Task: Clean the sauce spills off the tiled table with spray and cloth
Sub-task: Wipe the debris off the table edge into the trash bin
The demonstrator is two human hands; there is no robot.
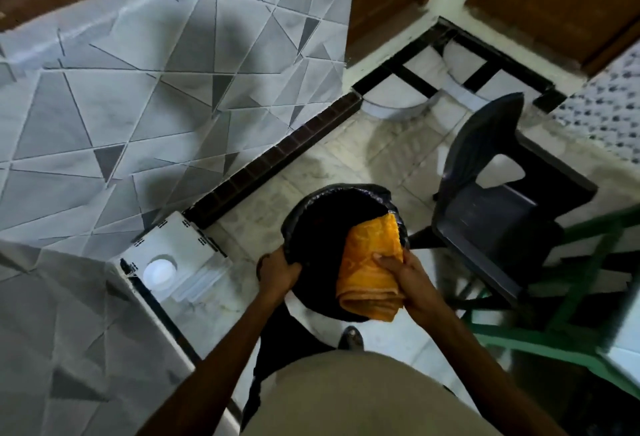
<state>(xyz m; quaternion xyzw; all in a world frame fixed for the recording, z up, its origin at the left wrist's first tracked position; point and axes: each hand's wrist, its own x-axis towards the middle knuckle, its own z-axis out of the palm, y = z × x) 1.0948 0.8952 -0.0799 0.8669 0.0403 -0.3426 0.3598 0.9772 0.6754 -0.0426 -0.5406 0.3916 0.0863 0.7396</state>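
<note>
Orange cloth (372, 273) hangs from the gripping right hand (407, 278) over the black bin (348, 190), whose rim the left hand (277, 271) clutches; a slackened grip could drop it inside.

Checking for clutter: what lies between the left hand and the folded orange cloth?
Head view: only the dark open mouth of the black bag-lined bin.

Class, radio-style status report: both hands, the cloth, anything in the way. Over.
Left hand grips bin liner at its rim. Right hand holds folded orange cloth over the bin mouth. Dark plastic chair close on the right, not blocking.
</note>
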